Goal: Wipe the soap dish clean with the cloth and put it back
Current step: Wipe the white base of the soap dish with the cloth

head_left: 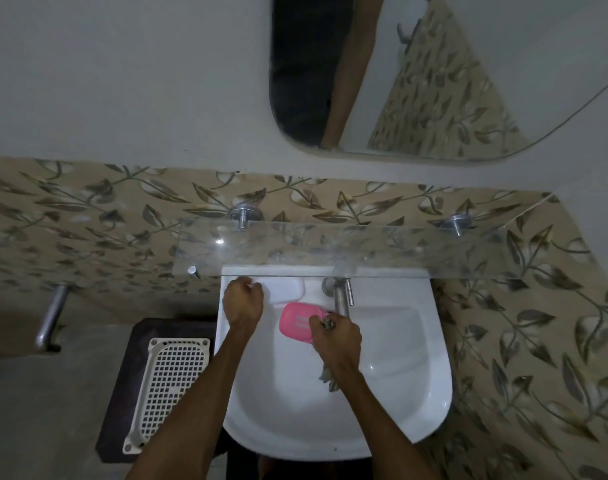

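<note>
Two hands over a white sink (410, 403).
Right hand (337, 336) curled closed, gripping cloth (328, 377) and pink soap dish (295, 322) at its fingertips; left hand (243, 303) loosely curled, holding nothing visible.

We are in a home bathroom — a white wall-hung washbasin (333, 403) with a steel tap (340, 296) at its 12 o'clock, a glass shelf (295, 244) above, a mirror (434, 81) and leaf-patterned tiles (88, 209).

Pink soap dish (297, 322), white sink (430, 344) (leaf-patterned beige tiles (88, 209)).
</note>
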